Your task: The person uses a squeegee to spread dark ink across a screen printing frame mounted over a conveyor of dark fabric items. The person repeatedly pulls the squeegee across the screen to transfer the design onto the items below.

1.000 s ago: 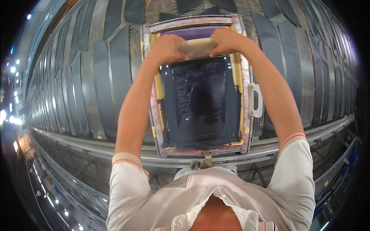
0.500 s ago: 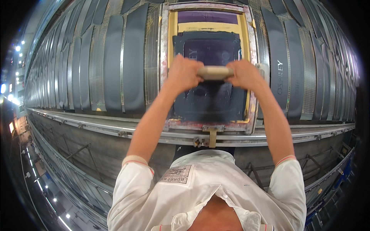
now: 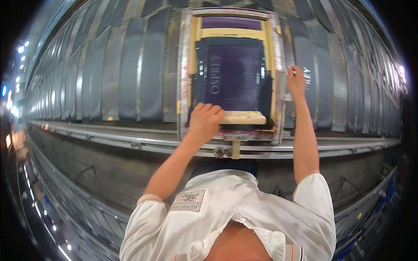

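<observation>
My left hand (image 3: 207, 121) is closed round the left end of a pale squeegee (image 3: 244, 118). The squeegee lies crosswise at the near end of a screen-printing frame (image 3: 185, 82), with its right end free. Dark ink borders the mesh (image 3: 237, 78), where pale lettering shows through. My right hand (image 3: 296, 81) is off the squeegee, just outside the frame's right side, near a light bracket (image 3: 285, 93). Its fingers are curled; whether they grip the frame's edge or a small part is hidden.
Rows of dark grey fabric pieces (image 3: 130, 74) lie on the long table left and right of the frame. One piece by my right hand bears pale lettering. A metal rail (image 3: 174, 149) with a clamp (image 3: 223, 152) runs along the near edge.
The squeegee has come toward me to the near end of the frame. My right hand has let go of it and moved out to the frame's right side; the left keeps hold.
</observation>
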{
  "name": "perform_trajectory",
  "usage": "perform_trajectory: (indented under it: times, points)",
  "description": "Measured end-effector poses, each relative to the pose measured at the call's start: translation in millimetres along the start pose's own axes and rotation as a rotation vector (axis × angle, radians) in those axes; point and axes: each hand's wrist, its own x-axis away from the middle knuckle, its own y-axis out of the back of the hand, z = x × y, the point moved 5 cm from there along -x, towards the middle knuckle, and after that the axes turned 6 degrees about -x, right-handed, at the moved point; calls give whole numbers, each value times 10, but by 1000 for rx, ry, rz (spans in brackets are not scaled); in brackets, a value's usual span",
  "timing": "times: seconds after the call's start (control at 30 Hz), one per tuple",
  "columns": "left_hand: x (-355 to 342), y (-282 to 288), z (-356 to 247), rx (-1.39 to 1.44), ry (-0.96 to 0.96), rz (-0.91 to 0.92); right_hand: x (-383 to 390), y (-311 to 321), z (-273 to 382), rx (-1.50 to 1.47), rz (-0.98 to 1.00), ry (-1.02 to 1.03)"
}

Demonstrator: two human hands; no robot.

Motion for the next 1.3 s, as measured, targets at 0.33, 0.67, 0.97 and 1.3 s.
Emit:
perform_trajectory:
  times: [0.33, 0.67, 0.97, 1.3]
  points:
    - [145, 317, -29, 71, 100, -184, -45, 291, 582, -205, 39, 87]
    - [436, 258, -94, -171, 96, -212, 161, -341, 499, -412, 5, 45]
    - [534, 75, -54, -132, -15, -197, 22, -355, 372, -275, -80, 89]
    - [-688, 217, 590, -160, -36, -236, 415, 269, 740, 267, 198, 35]
